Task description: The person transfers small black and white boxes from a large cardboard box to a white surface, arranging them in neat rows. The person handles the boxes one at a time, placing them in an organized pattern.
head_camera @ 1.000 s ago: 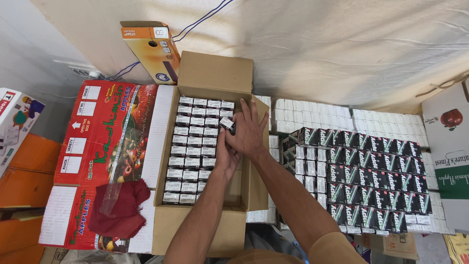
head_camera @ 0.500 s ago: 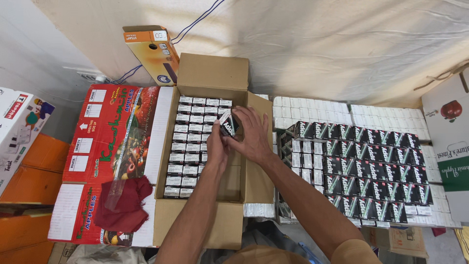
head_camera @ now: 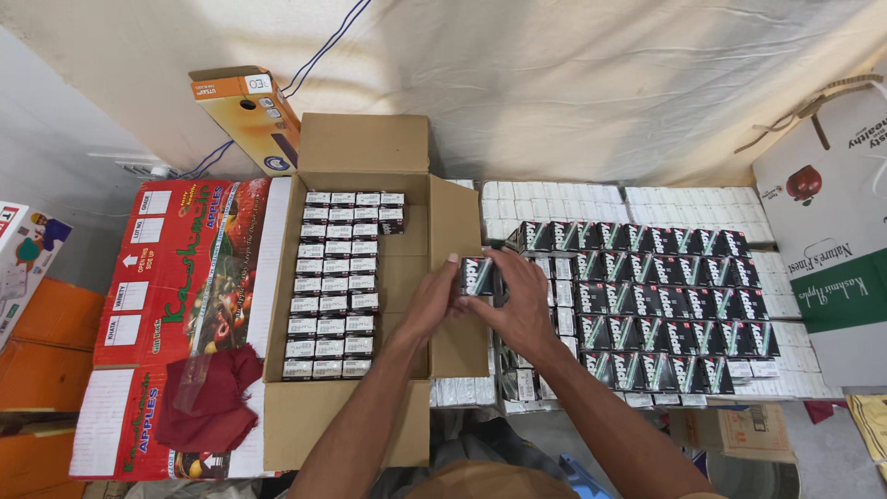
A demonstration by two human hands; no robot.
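Both your hands pinch one small black pack (head_camera: 478, 275): left hand (head_camera: 432, 305) and right hand (head_camera: 523, 303) closed on it, above the carton (head_camera: 370, 148) flap, beside the stacked packs (head_camera: 665, 305).

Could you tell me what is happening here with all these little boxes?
A person holds one small black box between the left hand and right hand, over the right flap of an open cardboard carton. The carton's left side is filled with neat rows of packed boxes; its right side is bare. A stack of black boxes sits to the right, and a red cloth lies to the left.
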